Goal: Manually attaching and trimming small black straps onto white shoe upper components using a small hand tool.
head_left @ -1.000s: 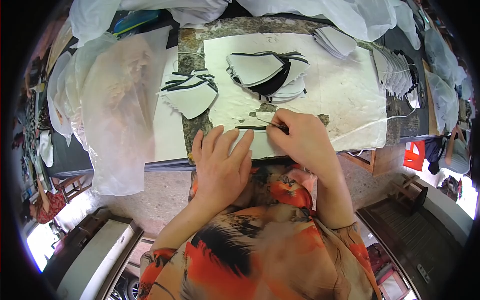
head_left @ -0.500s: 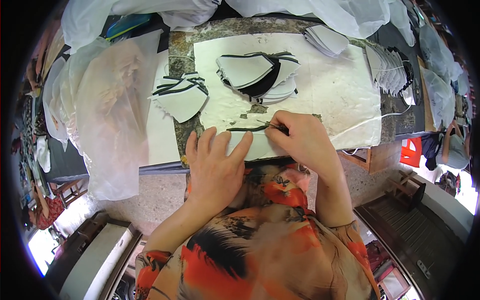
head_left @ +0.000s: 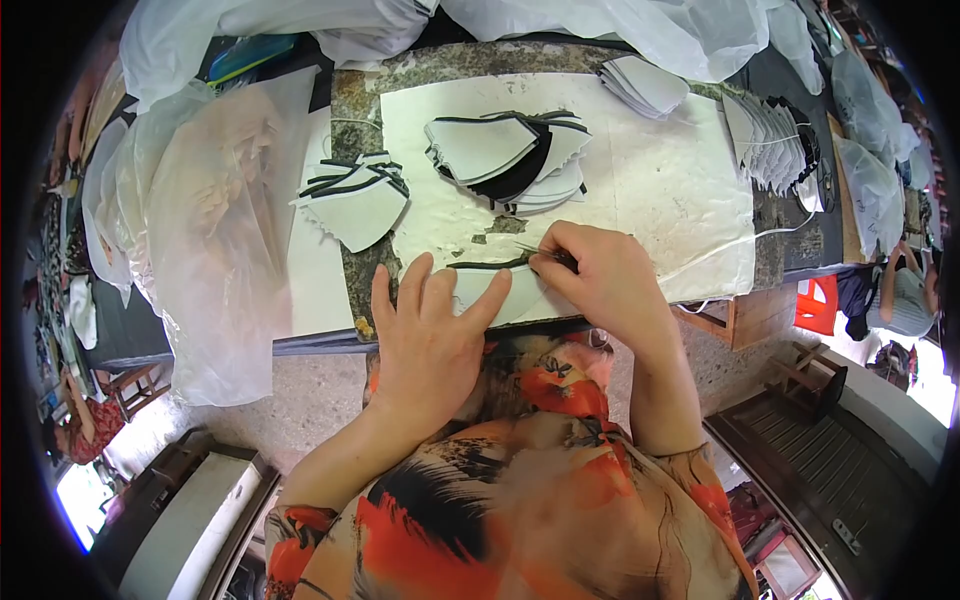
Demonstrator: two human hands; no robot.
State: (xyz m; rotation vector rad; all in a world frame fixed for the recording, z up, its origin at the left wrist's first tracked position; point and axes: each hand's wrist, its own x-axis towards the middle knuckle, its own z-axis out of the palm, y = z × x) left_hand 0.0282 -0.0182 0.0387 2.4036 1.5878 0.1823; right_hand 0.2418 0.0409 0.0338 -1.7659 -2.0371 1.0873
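Note:
A white fabric-like piece with a black trimmed edge [head_left: 490,283] lies at the near edge of the worktable. My left hand [head_left: 428,335] rests at its left side, fingers spread out flat, the index finger on the piece. Between the thumb and fingers of my right hand [head_left: 605,280] is a thin pointed metal tool [head_left: 524,247], its tips toward the left along the black edge. Most of that tool is hidden in the hand. Beyond both hands sits a pile of similar black-edged white pieces [head_left: 487,150]. Another such stack [head_left: 358,205] is farther left.
A white sheet [head_left: 660,220] covers the stone-like tabletop. Plain white pieces [head_left: 645,85] lie at the far right, near a tied bundle [head_left: 768,145]. Translucent plastic bags [head_left: 215,230] hang over the left side. A white cord [head_left: 745,240] crosses the right side.
The whole view has shifted slightly. My left index finger has slid a little to the right on the white piece. My right hand keeps its pinch on the tool at the black edge.

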